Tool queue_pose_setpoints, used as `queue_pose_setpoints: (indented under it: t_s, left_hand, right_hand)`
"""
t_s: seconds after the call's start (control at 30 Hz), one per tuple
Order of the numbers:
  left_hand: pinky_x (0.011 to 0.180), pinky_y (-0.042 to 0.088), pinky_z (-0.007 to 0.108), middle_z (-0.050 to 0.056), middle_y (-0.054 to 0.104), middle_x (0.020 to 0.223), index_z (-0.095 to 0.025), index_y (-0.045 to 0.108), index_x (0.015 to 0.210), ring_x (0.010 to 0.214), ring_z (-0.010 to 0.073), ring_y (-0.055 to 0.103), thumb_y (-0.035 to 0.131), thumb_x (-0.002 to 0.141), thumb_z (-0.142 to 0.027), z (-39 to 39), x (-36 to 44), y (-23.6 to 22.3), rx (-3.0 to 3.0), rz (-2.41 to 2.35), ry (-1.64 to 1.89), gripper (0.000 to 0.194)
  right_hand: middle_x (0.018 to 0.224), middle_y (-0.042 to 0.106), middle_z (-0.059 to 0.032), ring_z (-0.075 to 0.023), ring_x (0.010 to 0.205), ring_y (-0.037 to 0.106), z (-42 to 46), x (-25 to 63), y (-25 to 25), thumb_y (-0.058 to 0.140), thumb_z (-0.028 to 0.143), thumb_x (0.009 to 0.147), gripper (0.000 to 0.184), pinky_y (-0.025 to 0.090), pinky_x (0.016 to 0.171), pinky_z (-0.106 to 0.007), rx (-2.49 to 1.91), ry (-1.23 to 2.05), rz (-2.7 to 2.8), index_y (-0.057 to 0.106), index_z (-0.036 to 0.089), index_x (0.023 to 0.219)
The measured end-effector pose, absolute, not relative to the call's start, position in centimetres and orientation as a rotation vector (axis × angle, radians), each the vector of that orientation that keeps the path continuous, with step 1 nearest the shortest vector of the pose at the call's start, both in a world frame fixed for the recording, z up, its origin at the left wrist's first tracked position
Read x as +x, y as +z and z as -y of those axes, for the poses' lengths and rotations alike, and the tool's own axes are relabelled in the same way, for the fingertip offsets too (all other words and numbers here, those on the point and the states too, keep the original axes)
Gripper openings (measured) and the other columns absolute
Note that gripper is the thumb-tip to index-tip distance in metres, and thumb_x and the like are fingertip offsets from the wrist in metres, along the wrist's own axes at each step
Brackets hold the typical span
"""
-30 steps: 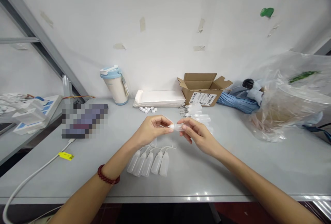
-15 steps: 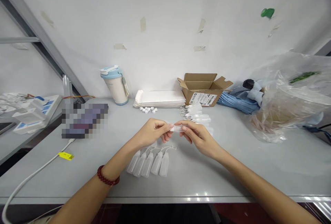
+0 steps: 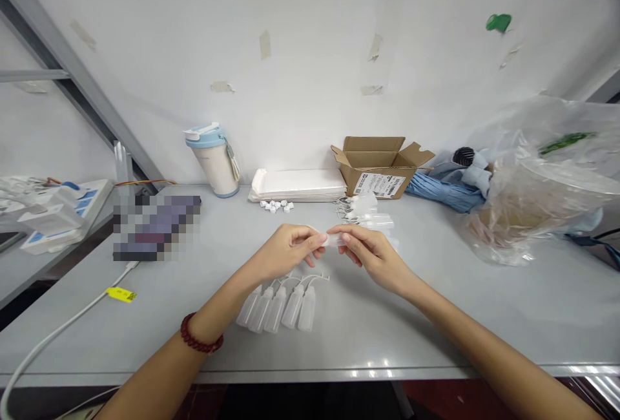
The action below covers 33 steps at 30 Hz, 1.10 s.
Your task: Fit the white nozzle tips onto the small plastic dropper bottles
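Between my hands, above the grey table, lies a small translucent squeeze bottle on its side. My left hand pinches its white neck end, and the fingers hide most of that end. On the bottle's body, my right hand is closed with thumb and fingers. Nearer to me, several similar bottles with thin white strap caps lie in a row. Beyond my right hand more bottles form a pile, partly hidden by that hand. A cluster of small white caps sits behind my left hand.
An open cardboard box and a stack of white packets stand against the wall, with a tumbler to their left. A blurred dark device with a white cable lies left. Plastic bags and blue cloth occupy the right.
Both hands stay at the same place around the bottle. The left fingers have shifted slightly at its neck end, covering more of the white part.
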State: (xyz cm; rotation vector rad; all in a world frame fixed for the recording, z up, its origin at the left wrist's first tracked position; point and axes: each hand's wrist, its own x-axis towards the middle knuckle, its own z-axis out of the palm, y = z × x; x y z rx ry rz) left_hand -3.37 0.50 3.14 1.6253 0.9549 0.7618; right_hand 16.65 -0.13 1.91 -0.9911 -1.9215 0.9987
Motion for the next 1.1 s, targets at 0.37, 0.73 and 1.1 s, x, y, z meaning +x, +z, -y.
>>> queue_pose_setpoints:
  t_s: [0.37,0.73,1.1]
  left_hand:
    - [0.064,0.051,0.026,0.004,0.064,0.082,-0.013,0.065,0.082,0.063,0.0125,0.06,0.06,0.08,-0.031,0.13,-3.05,3.43,1.714,-1.04,0.828,0.019]
    - [0.06,0.048,0.023,0.004,0.064,0.07,-0.012,0.065,0.074,0.061,0.0127,0.058,0.047,0.088,-0.037,-0.25,-3.36,3.3,1.717,-0.988,0.729,0.034]
    - [0.068,0.047,0.024,0.005,0.067,0.08,-0.014,0.067,0.081,0.072,0.0146,0.059,0.049,0.087,-0.035,-0.34,-3.16,3.11,1.791,-1.02,0.815,0.028]
  right_hand:
    - [0.066,0.051,0.0011,-0.008,0.052,0.039,0.33,16.66,1.88,0.041,0.037,0.093,0.031,0.032,0.05,-0.022,-1.039,0.971,1.925,0.063,0.017,0.1]
    - [0.064,0.049,0.0008,-0.0093,0.054,0.04,0.03,16.62,1.79,0.039,0.039,0.094,0.032,0.032,0.051,-0.023,-1.041,0.995,1.908,0.062,0.016,0.096]
    - [0.06,0.042,0.0015,-0.0105,0.054,0.038,-0.47,15.91,2.21,0.036,0.045,0.093,0.039,0.03,0.05,-0.023,-1.086,0.967,1.865,0.059,0.015,0.082]
